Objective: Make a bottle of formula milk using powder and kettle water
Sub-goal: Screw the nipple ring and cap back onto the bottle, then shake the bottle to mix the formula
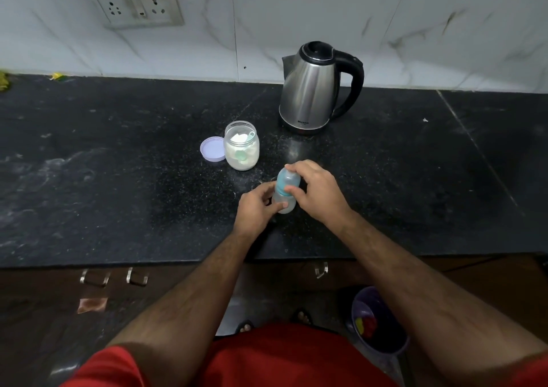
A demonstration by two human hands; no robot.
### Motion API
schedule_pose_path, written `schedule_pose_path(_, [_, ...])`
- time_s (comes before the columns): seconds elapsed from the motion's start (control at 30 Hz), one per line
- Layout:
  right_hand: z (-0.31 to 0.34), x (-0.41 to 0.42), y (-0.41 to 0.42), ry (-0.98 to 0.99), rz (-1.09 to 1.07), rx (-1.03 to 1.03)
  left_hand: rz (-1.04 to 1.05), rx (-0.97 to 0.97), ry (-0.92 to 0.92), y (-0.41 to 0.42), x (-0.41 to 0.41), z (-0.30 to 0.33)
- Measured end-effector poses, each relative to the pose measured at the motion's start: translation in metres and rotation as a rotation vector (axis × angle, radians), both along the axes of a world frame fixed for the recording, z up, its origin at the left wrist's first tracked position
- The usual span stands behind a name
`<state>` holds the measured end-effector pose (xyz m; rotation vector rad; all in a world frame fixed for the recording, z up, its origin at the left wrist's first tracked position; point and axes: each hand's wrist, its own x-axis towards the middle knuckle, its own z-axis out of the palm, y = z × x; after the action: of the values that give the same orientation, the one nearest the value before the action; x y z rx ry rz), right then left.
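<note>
On counter (pixel 118 179), upright bottle (pixel 285 192), both hands

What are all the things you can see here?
bottle: 1, clear with blue cap, front of counter, held in both hands
jar: 1, clear, white powder and a green scoop inside, open, mid counter
lid: 1, lilac, flat on counter, touching jar's left side
kettle: 1, steel with black handle and lid, back of counter by the wall
counter: 1, black stone
socket: 1 plate, white, wall at upper left
bucket: 1, purple, floor at lower right
left hand: 1, on bottle's body
right hand: 1, on bottle's cap
</note>
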<state>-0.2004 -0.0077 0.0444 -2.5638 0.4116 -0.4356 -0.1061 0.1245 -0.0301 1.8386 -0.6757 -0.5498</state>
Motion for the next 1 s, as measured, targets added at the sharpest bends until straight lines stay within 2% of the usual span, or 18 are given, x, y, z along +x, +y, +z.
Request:
schedule_pose_path(0.2, [0.0, -0.004, 0.006, 0.084, -0.018, -0.019, -0.047, 0.059, -0.015, 0.002, 0.003, 0.001])
schedule_pose_path(0.4, [-0.014, -0.012, 0.0, 0.104, -0.192, 0.372, 0.045, 0.093, -0.058, 0.024, 0.0, 0.003])
schedule_pose_path(0.57, [-0.032, -0.012, 0.001, 0.146, -0.179, 0.486, 0.037, 0.124, -0.151, 0.048, -0.016, -0.002])
schedule_pose_path(0.67, [-0.036, -0.003, 0.007, 0.119, -0.137, 0.523, 0.035, 0.166, -0.261, 0.057, -0.028, -0.005])
schedule_pose_path(0.83, [-0.042, 0.003, 0.012, 0.085, -0.186, 0.515, -0.006, 0.221, -0.389, 0.065, -0.043, -0.007])
schedule_pose_path(1.0, [-0.042, -0.007, 0.003, 0.043, -0.201, 0.538, -0.029, 0.27, -0.443, 0.06, -0.045, -0.012])
